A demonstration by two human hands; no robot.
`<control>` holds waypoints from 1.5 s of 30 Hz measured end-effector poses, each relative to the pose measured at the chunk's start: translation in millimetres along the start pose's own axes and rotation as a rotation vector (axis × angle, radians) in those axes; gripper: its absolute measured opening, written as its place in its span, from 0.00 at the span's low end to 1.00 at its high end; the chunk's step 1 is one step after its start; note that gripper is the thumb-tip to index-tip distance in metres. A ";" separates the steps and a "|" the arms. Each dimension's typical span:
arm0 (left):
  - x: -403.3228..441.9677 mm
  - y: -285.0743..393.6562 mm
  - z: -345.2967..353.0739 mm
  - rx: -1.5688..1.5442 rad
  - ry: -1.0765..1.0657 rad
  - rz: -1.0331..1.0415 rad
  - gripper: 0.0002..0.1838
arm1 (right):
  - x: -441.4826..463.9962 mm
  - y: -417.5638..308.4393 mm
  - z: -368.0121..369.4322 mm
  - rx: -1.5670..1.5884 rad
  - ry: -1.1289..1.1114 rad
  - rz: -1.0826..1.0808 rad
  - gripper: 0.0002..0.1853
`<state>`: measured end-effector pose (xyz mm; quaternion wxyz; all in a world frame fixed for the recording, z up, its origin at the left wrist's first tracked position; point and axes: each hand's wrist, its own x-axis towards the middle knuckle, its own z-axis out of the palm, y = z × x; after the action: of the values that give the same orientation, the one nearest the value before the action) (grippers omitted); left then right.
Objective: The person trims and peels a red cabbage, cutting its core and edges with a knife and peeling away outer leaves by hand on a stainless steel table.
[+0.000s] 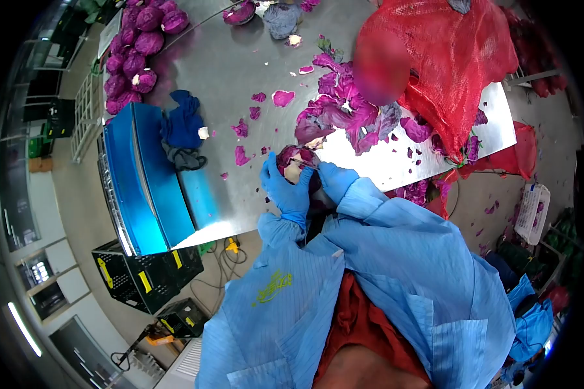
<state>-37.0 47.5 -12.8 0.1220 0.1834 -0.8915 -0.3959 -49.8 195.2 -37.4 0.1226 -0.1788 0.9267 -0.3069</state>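
A red cabbage (293, 170) with a pale cut patch sits at the near edge of the metal table. My left hand (285, 194), in a blue glove, wraps around its left and near side. Against the cabbage's right side is my right hand (337, 181), also gloved, its fingers closed. A thin, light sliver shows by those fingers, but I cannot make out what they grip. Just beyond lies a heap of loose purple cabbage leaves (344, 117), with smaller scraps scattered around it.
Several trimmed cabbages (136, 45) are piled at the far left. A blue metal box (139, 181) stands on the left, beside a dark blue cloth (183, 120). A red mesh sack (444, 58) covers the far right. Black crates (146, 279) and cables are on the floor.
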 end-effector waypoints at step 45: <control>6.3 -24.5 -10.7 0.013 -0.123 0.251 0.52 | 90.1 40.5 -13.7 0.081 -0.429 -0.040 0.24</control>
<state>-33.1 22.6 -23.7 0.1143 0.0466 -0.9158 -0.3821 -146.3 196.0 -62.1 0.3179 -0.2530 0.8626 -0.3014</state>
